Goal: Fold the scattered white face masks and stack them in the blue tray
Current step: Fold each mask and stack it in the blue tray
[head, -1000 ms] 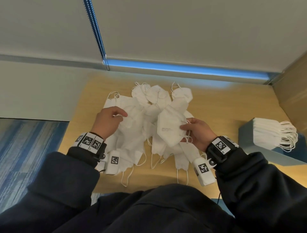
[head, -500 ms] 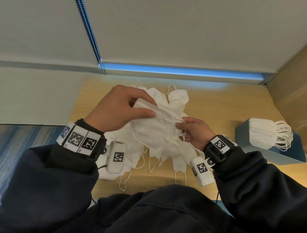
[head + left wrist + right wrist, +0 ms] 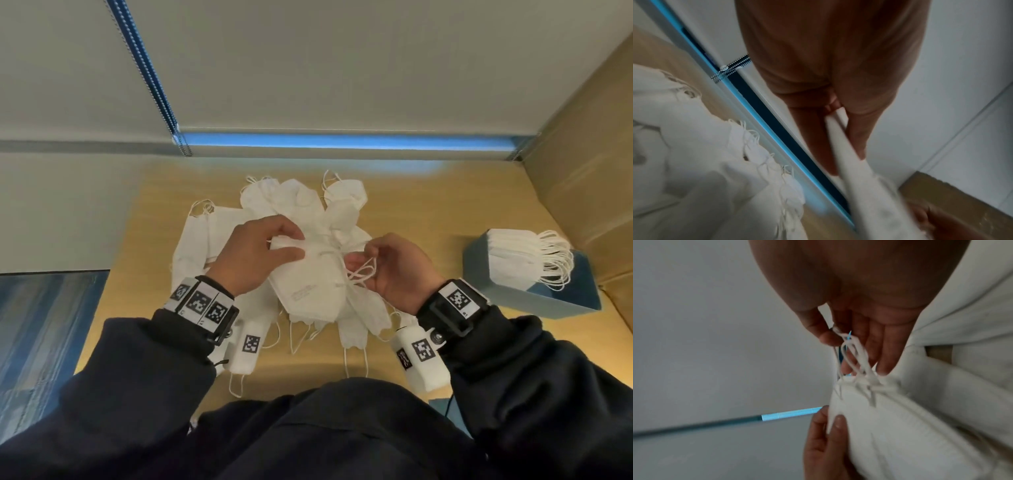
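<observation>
A folded white mask [image 3: 310,281] is held above the pile of loose white masks [image 3: 301,202] on the wooden table. My left hand [image 3: 260,253] pinches its left edge between thumb and fingers; the left wrist view shows that edge [image 3: 838,129] clamped in the hand. My right hand [image 3: 394,267] pinches the mask's ear loops [image 3: 359,272] at its right end, and the right wrist view shows the loops [image 3: 853,353] between thumb and fingers. The blue tray [image 3: 503,298] sits at the right with a stack of folded masks [image 3: 513,257] in it.
A grey wall with a blue-lit strip [image 3: 342,140] runs behind the table. A cardboard panel [image 3: 589,178] stands at the right, close behind the tray. The table's left edge drops to a blue carpet [image 3: 41,335]. Bare wood [image 3: 428,212] lies between pile and tray.
My left hand came off the pile and took the mask's left edge. The mask has been pressed flat between both hands, and my right hand shifted from its edge to the ear loops.
</observation>
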Available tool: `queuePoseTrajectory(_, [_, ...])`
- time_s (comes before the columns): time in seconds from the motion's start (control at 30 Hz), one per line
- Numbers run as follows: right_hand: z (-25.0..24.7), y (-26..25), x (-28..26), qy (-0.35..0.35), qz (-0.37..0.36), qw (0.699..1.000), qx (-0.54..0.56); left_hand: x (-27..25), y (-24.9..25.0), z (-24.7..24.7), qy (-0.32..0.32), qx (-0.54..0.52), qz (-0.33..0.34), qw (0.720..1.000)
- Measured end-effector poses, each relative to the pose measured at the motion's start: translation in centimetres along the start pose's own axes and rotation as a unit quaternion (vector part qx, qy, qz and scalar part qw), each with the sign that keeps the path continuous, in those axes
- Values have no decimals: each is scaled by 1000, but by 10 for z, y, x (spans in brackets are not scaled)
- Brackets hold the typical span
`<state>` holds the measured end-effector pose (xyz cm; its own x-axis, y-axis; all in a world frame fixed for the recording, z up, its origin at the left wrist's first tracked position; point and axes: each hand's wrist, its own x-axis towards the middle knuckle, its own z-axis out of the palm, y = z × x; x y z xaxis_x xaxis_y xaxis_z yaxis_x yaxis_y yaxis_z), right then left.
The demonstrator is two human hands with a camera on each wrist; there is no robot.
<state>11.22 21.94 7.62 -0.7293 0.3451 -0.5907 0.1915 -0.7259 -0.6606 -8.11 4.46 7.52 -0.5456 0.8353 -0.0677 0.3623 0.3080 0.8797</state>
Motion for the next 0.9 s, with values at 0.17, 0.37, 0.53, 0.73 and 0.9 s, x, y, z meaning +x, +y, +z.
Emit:
queuePoseTrajectory(0.17, [-3,-4,-5,18,-29,958,-286,-6,7,14,2,-75,17,997])
queuePoseTrajectory(0.37, [-26,-18,-14,-4,-25,909,-415,-5,15,32,-22,-91,15,996])
queuePoseTrajectory(0.53, [-52,-34,-23,22,15,901,-433,-3,14,51,-41,-78,10,996])
queuePoseTrajectory(0.73, [-75,-41,-28,40,-12,996,-80,9,23,75,-69,-91,2,993])
queuePoseTrajectory(0.9, [-108,-73,-48,-38,-33,984,-169,35,44,89,-48,-58,25,997])
